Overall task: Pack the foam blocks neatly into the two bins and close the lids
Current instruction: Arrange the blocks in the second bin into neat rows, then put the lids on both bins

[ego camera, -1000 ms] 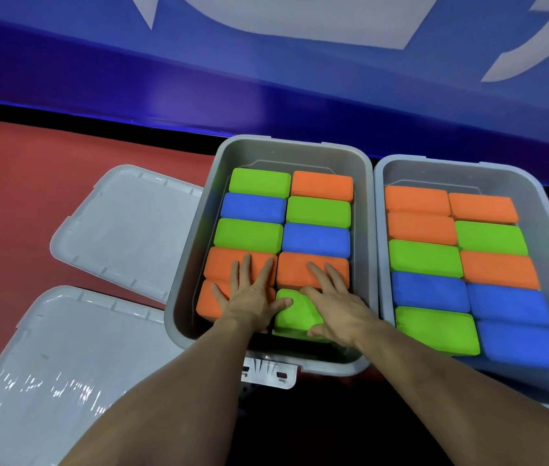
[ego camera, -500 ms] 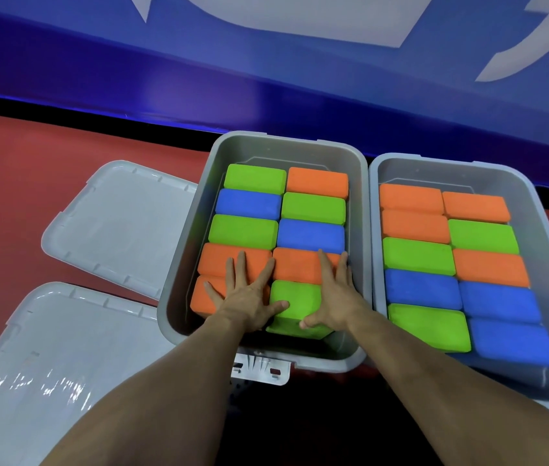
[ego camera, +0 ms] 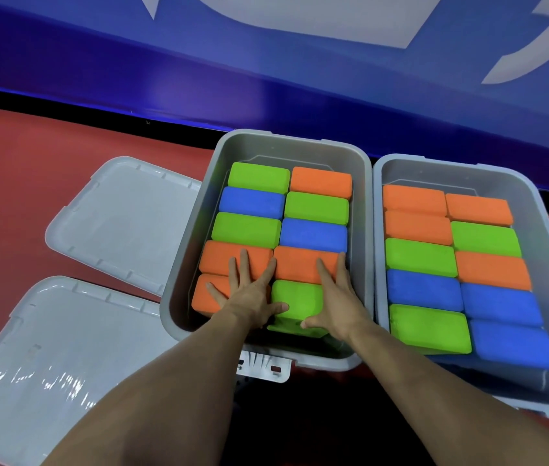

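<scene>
Two flat hands are on the nearest row of the left bin [ego camera: 179,287]: the left hand [ego camera: 248,294] lies spread over the near orange block [ego camera: 207,295], fingers reaching onto the orange one behind, and the right hand [ego camera: 337,302] rests with straight fingers along the right flank of the near green block [ego camera: 296,302], thumb at its front edge. Neither hand grasps anything; both are pressing or steadying. That green block looks to me like the trouble spot: it seems to sit a little proud and skewed against its neighbours, and foam squeezed in under pressure could spring back up once the palms lift, keeping the lid from seating. Pushing harder might also buckle the orange row behind it. Room is tight here, since the bin's right wall is just beside the right hand and the right bin [ego camera: 380,250] touches that wall, its ten blocks already lying level. Open space is on the left, where the two lids lie on the red floor [ego camera: 31,169]: the far lid [ego camera: 122,216] partly tucked under the left bin, the near lid [ego camera: 41,358] beside the left forearm. Freeing the tucked lid could jostle the bin.
</scene>
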